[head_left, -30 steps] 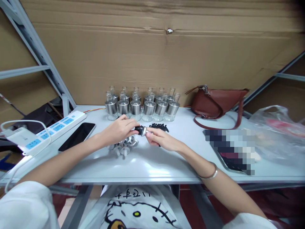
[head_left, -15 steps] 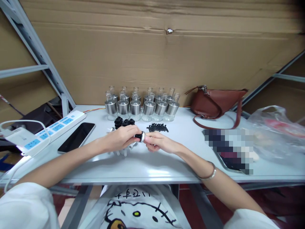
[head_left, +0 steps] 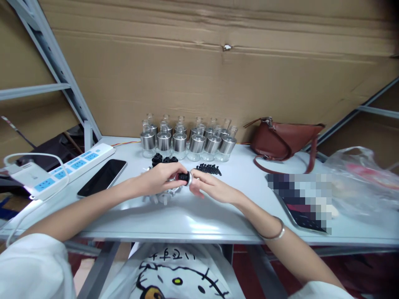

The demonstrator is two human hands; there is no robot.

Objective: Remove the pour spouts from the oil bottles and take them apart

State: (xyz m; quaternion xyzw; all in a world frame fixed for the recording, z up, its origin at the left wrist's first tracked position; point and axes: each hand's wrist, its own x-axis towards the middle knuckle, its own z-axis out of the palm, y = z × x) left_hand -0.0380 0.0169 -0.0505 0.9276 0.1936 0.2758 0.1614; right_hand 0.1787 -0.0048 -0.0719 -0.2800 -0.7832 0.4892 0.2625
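My left hand [head_left: 162,177] and my right hand [head_left: 210,187] meet above the middle of the grey table [head_left: 193,216]. Between them I hold one small dropper cap [head_left: 185,177], with a black rubber part on the left and a silver collar on the right. The fingers of my left hand pinch the black end, and the fingertips of my right hand pinch the silver end. Both hands are closed around this small piece, not spread. The cap is lifted a little over the table, near the front of the loose parts.

Under my left hand lies a small heap of silver parts [head_left: 162,195], touching the table. Just behind my hands, on the far side, are a few black rubber bulbs [head_left: 163,159], and to the right of them a row of thin black sticks [head_left: 209,169]. Further away, close to the cardboard wall [head_left: 199,83], stands a group of glass bottles with silver collars [head_left: 187,140], upright in two rows.

On the left of the table lies a black phone [head_left: 102,177], face up, and beside it a white power strip [head_left: 67,166] with blue sockets. On the far right rests a brown handbag [head_left: 282,139], and near the right edge a clear plastic bag [head_left: 364,182]. On my right wrist is a thin bracelet [head_left: 274,232].
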